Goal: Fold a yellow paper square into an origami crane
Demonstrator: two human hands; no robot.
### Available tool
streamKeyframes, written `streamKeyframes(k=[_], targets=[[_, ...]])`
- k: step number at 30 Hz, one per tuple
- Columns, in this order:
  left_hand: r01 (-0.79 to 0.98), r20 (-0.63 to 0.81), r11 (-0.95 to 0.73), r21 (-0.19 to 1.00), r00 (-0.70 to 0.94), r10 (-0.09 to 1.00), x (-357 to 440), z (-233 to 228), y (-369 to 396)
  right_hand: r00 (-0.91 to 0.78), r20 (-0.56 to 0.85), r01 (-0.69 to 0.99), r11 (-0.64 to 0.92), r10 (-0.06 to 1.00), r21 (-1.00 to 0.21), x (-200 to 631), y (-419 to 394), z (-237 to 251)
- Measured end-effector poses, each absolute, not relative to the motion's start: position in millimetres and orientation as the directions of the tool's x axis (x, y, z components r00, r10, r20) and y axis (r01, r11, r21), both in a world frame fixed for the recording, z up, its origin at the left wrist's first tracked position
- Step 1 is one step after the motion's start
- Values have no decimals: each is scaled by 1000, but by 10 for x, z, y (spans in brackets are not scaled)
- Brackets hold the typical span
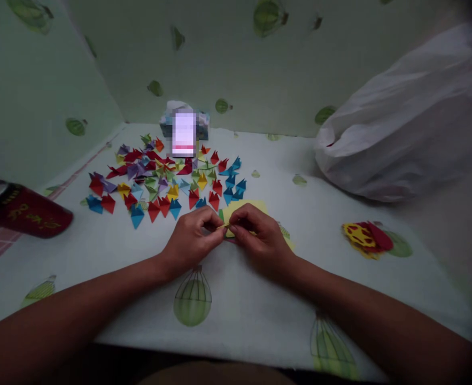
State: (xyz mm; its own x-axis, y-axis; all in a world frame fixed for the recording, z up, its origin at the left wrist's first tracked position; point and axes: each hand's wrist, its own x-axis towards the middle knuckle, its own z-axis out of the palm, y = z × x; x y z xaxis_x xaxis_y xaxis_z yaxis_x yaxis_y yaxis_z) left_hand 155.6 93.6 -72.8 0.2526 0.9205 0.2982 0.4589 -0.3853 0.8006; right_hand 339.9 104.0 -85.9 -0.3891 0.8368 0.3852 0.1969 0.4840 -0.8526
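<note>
My left hand [191, 238] and my right hand [257, 235] meet at the middle of the table, fingertips pinched together on a small yellow paper piece [224, 226]. Under and behind the right hand lies a stack of yellow paper sheets [246, 207] with a green edge showing. Just beyond the hands spreads a pile of several small folded paper pieces [167, 176] in red, blue, yellow, purple and green.
A red cylindrical can [23, 211] lies on its side at the left. A white plastic bag [408, 117] fills the back right. A small box [184, 128] stands at the back wall. Red and yellow paper scraps [366, 238] lie at the right. The table cover [99, 256] shows balloon prints.
</note>
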Motion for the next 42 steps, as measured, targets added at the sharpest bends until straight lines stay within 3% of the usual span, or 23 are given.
streamKeyframes(k=[9,17,24,30,38,42], targets=[[457,358,-458,763,292,887,1530,-772,921,-444,571,295,715,690,-634,3408,1061,-871],[461,425,-521,718,301,853,1513,-777,959,-460,620,330,771,636,-545,3447,1126,-891],[494,462,-543,679,288,839,1492,-793,997,-328,403,303,499,854,-812,3456,1166,-927],[464,394,-497,733,306,867,1500,-774,1002,-372,260,267,371,891,-889,3447,1106,-856],[415,213,-326,849,295,932,1483,-749,1039,-357,32,-19,27,934,-999,3412,1112,-870],[403,198,-315,859,306,931,1492,-756,1045,-362,16,-40,2,932,-999,3413,1111,-852]])
